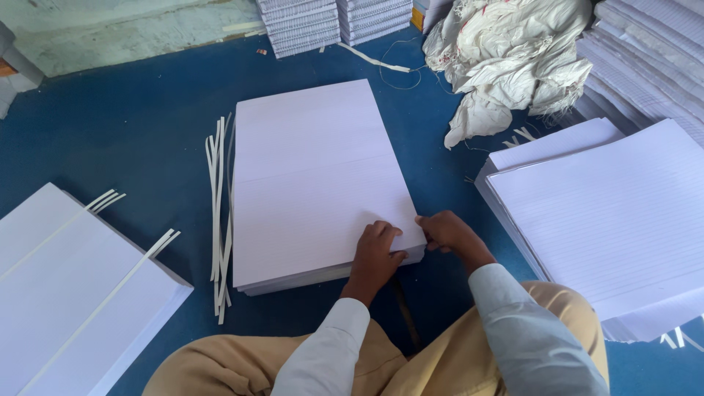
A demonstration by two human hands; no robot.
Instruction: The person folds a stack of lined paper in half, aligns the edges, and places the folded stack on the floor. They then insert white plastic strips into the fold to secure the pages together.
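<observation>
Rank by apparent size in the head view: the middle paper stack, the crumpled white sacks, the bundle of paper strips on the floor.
1. Middle paper stack, with the left hand and right hand at its near corner.
2. Crumpled white sacks, though they lie farther away, so the gap is unsure.
3. Paper strips, thin and narrow.
</observation>
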